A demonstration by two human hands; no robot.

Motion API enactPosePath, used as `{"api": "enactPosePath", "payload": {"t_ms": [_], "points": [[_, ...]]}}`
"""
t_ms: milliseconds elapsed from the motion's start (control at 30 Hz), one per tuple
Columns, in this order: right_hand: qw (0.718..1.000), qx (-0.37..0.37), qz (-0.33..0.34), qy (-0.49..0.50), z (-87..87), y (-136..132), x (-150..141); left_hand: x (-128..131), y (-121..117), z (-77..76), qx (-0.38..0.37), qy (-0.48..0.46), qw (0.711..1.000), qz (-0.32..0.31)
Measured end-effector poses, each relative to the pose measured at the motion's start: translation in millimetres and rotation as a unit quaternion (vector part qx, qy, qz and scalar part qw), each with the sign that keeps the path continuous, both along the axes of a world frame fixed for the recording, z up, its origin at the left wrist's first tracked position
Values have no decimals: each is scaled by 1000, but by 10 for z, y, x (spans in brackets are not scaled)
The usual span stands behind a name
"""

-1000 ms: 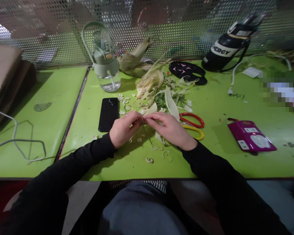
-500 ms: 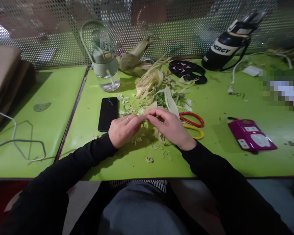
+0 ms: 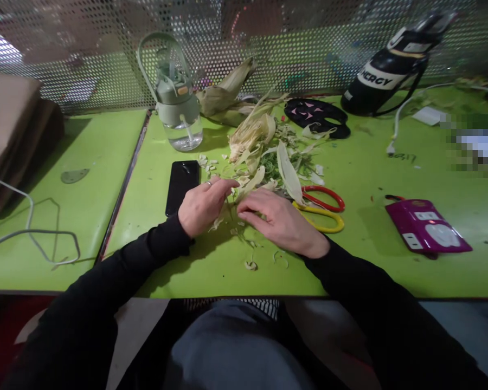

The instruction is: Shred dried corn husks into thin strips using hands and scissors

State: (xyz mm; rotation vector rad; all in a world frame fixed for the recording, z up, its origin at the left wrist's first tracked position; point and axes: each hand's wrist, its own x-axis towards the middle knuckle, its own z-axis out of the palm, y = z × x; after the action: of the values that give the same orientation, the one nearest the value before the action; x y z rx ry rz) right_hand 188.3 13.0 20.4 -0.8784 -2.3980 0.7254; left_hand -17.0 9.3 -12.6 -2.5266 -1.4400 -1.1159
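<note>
Bright green surface, seamed at left; grey perforated screen behind. Legible: "NERGY" on the white band of one tilted black bottle; letters ahead of it unclear. Dark handwriting at right, only partly readable.

Count: bottles, 2 (second: upright pale green bottle with clear base); black phone, 1; scissors, 1 pair, one red and one yellow loop; purple socket block, 1.

Dry pale-yellow husk bundle lies mid-surface beyond the hands, beside green shreds; scraps too many to count. Left hand near phone, right hand near scissors: slightly apart, fingers bent, gaps narrow. Cannot tell whether either pinches a scrap.
</note>
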Motion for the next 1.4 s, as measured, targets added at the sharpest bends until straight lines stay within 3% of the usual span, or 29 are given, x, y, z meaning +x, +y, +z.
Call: {"api": "enactPosePath", "payload": {"t_ms": [167, 300, 400, 467, 633, 700, 767, 867, 967, 1033, 1200, 1300, 1400], "points": [[989, -47, -92, 108, -69, 67, 5, -42, 81, 5, -133, -9, 989, -67], [950, -165, -65, 258, -176, 60, -28, -5, 63, 125, -291, -79, 946, -117], [903, -283, -9, 321, -234, 62, -49, 5, 30, 218, -424, -172, 878, -143], [891, -317, 1, 326, -246, 77, -48, 0, 15, 239, -480, -265, 819, -170], [882, -361, -48, 300, -251, 89, -56, 59, -24, 182, -506, -457, 691, -239], [860, -393, -61, 320, -265, 71, -81, 107, -31, 154, -512, -504, 648, -253], [828, -432, -63, 351, -275, 51, -110, 145, -25, 133, -504, -544, 625, -244], [788, -469, -64, 394, -263, 30, -140, 167, -8, 107, -497, -562, 624, -216], [776, -475, -65, 410, -232, 13, -149, 172, -6, 80, -503, -541, 645, -192], [782, -474, -60, 400, -220, -3, -150, 168, -13, 64, -496, -520, 673, -176], [828, -452, -37, 329, -223, -38, -138, 115, -23, 66, -479, -448, 739, -157], [841, -444, -26, 308, -221, -29, -121, 90, -13, 92, -483, -439, 744, -142], [844, -438, -21, 308, -223, 1, -101, 95, 10, 111, -478, -468, 728, -151]]}}
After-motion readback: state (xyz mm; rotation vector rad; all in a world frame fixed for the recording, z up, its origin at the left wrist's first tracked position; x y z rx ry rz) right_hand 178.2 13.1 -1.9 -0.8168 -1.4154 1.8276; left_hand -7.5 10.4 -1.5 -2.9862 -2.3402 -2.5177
